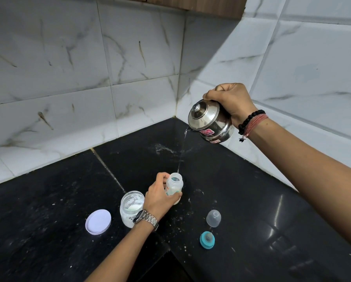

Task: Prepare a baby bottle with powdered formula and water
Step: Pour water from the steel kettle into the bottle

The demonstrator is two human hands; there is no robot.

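Observation:
My left hand [158,197] grips the open baby bottle [174,185], which stands on the black counter [241,200]. High above it my right hand [231,102] holds a lidded steel kettle [209,123] by its handle, tilted to the left. A thin stream of water [181,151] falls from its spout to the bottle's mouth. An open glass jar of white formula powder [131,207] stands just left of my left wrist.
The jar's white lid [98,221] lies flat to the left. A clear bottle cap [213,218] and the teal ring with its nipple [207,240] sit to the right of the bottle. White marble-tiled walls [130,68] close the corner behind. Powder specks and splashes dot the counter.

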